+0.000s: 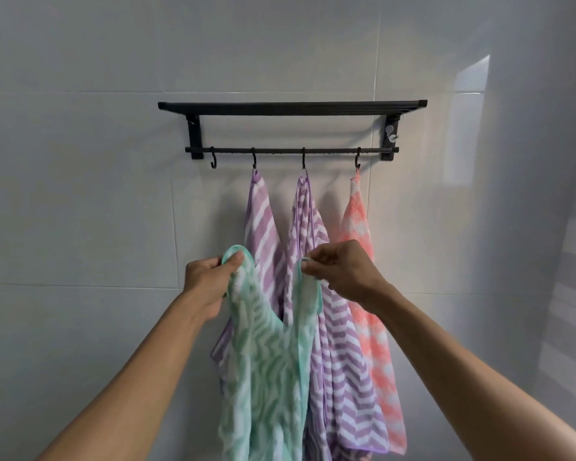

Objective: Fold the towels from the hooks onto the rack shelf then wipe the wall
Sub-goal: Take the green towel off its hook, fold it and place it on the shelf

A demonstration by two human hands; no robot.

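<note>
Fingers (235, 259) of both hands pinching green towel (266, 367) corners, apparently hanging lengthwise downward

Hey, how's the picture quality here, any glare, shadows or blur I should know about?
Head view: a bright window reflection glares on the glossy wall at upper right; the hanging towels throw soft shadows beside them; the green towel and the forearms look slightly soft at the bottom edge; the wide lens bows the rack shelf a little.
</note>
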